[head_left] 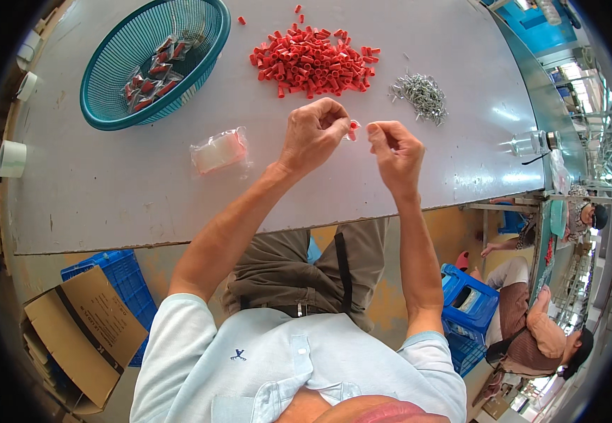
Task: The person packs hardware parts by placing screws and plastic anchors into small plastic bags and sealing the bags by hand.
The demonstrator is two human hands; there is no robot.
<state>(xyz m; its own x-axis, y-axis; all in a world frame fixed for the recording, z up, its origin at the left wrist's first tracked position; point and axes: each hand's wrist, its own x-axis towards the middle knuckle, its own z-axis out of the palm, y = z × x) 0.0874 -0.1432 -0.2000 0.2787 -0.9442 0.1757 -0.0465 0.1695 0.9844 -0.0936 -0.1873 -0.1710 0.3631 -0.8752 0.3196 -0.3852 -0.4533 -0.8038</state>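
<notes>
My left hand (313, 135) pinches a small clear plastic bag with a red cap (353, 127) in it, just past the fingertips. Close by on its right, my right hand (399, 154) has thumb and forefinger pressed together; anything between them is too small to make out. Beyond both hands lies a heap of short red tapered caps (313, 62). A smaller pile of silvery screws or nails (422, 99) lies to the right of it. Left of my left hand rests a stack of clear plastic bags (220, 151), flat on the grey table (130, 204).
A teal mesh basket (96, 116) at the far left holds several bagged red pieces. Tape rolls (12, 159) line the left edge; a glass jar (529, 143) stands at the right. Below are a cardboard box (84, 331) and blue crates (468, 303). Other people sit at the right.
</notes>
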